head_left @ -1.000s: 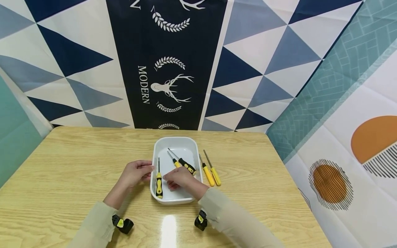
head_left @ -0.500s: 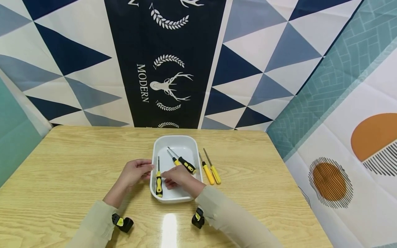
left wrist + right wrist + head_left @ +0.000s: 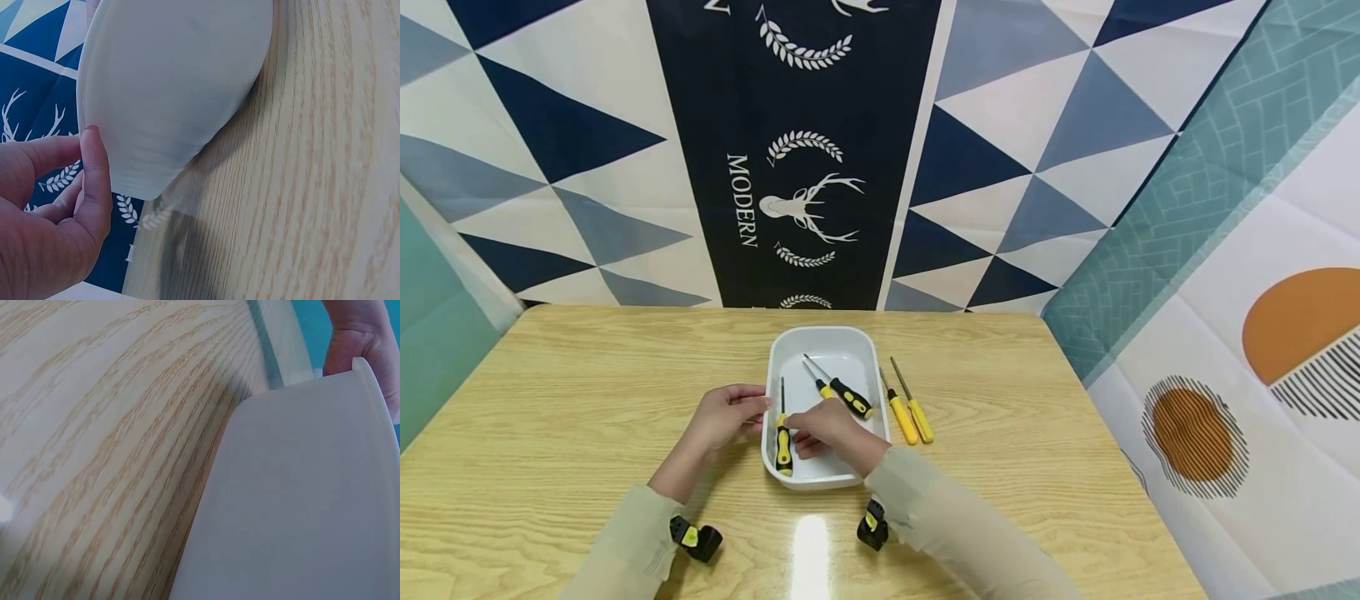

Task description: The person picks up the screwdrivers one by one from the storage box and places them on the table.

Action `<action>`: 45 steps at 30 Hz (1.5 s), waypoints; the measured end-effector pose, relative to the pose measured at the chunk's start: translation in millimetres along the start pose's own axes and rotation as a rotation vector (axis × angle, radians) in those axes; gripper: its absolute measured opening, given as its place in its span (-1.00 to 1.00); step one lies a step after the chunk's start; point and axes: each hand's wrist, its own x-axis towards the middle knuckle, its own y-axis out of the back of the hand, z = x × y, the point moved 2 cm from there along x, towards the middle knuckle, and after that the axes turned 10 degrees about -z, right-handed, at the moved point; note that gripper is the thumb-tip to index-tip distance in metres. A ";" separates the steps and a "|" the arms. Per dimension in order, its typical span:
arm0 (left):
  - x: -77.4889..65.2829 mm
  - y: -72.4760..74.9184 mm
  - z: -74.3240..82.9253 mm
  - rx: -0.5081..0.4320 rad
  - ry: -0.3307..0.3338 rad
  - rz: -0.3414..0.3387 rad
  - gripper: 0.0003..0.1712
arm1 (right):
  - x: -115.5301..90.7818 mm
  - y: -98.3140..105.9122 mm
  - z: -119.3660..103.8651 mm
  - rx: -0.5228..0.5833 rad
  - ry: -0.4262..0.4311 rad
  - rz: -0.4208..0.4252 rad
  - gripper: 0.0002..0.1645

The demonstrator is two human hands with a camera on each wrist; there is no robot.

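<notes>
My left hand [image 3: 722, 421] holds the left rim of a white plastic tray [image 3: 786, 337], thumb against the outer wall in the left wrist view. Inside the tray, along its left side, lies a yellow and black screwdriver [image 3: 784, 450]. The right hand [image 3: 831, 429] reaches over the tray's right wall, and its fingertips meet the upper part of that screwdriver's handle. Whether they pinch it is hidden. Further back in the tray lie a black-handled screwdriver [image 3: 851, 399] and a yellow one [image 3: 825, 390], the latter partly covered by the right hand. In the right wrist view the tray wall hides the right fingers.
Two yellow-handled screwdrivers [image 3: 920, 421] lie side by side on the wooden table [image 3: 1000, 467], just right of the tray. A patterned cloth backdrop [image 3: 805, 100] rises behind the table's far edge. Each wrist wears a small black camera [image 3: 703, 543].
The right hand has slid left inside the tray, from beside the left-hand screwdriver to touching its handle. The left hand stays on the rim, and the screwdrivers have not visibly moved.
</notes>
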 end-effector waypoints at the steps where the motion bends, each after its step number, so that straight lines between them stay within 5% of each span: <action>1: -0.1 -0.2 0.2 -0.001 -0.001 0.000 -0.55 | 0.3 -0.1 0.2 0.002 -0.002 0.000 -0.69; 9: -0.7 -0.5 1.4 -0.003 -0.018 -0.006 -0.53 | 0.0 -2.5 -0.7 0.007 0.003 0.002 -0.71; 17: 7.9 4.8 -10.7 -0.048 -0.006 -0.020 -0.30 | -1.2 -6.6 -3.7 -0.015 -0.007 0.036 -0.77; 28: -5.6 -1.3 8.2 -0.025 -0.018 -0.032 -0.49 | 2.1 -8.6 -2.0 -0.112 -0.011 0.077 -0.79; 45: -4.4 -0.6 7.2 -0.034 0.000 -0.019 -0.51 | -4.5 -13.4 -5.7 -0.195 0.020 0.120 -0.79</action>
